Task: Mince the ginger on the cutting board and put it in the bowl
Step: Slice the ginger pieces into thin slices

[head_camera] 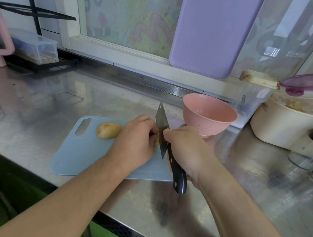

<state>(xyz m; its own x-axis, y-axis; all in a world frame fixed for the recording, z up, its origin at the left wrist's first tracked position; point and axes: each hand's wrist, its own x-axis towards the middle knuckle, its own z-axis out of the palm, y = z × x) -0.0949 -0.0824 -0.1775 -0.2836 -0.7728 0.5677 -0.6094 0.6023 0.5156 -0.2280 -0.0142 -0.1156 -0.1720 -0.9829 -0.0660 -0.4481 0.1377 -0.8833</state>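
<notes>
Pale blue cutting board [76, 155] on a silvery steel table [240, 191], a tan speckled potato [108, 130], a ribbed pink bowl [208, 115]; black riveted handle on the knife [169, 153], and a lilac board [212, 32] against the window's faded cartoon-print film [130, 16].

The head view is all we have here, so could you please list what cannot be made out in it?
- Ginger: mostly hidden by the left hand and the knife blade; how far it is cut is unclear.
- Pink bowl: its inner bottom is hidden by the near rim.
- Right hand fingers: wrapped under the handle, out of sight.
- White pot: contents cut off by the right edge.
</notes>
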